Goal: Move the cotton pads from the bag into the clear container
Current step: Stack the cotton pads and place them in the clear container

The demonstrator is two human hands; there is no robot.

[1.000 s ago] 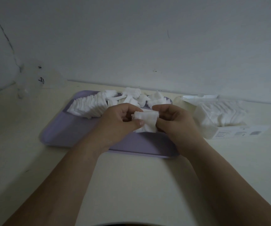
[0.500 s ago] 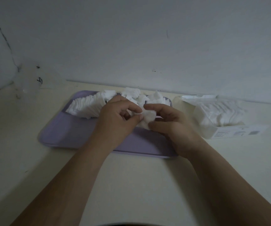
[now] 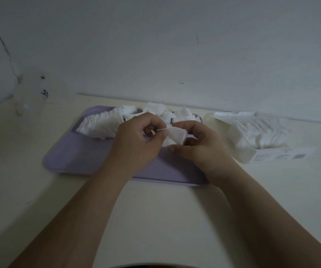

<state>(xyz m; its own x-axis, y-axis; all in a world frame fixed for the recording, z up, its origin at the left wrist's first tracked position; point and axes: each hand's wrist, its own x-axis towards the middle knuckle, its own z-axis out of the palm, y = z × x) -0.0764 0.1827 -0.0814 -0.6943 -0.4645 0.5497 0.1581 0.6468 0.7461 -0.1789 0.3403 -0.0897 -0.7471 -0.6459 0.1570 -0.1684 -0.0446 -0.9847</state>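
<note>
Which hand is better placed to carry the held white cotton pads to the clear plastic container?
Probably left: the left hand pinches the white cotton pads, and the clear plastic container stands at the far left, so the right hand would have to cross over.

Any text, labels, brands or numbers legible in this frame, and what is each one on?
Clear container: a black hand-drawn mark, perhaps "4", not surely readable.
White label on the bag: printed lines and a grey patch, too small and blurred to read.
No other text shows.

tray (image 3: 74,151): lilac, flat on table | table (image 3: 20,190): cream | wall (image 3: 155,45): grey, cracked at left
</note>
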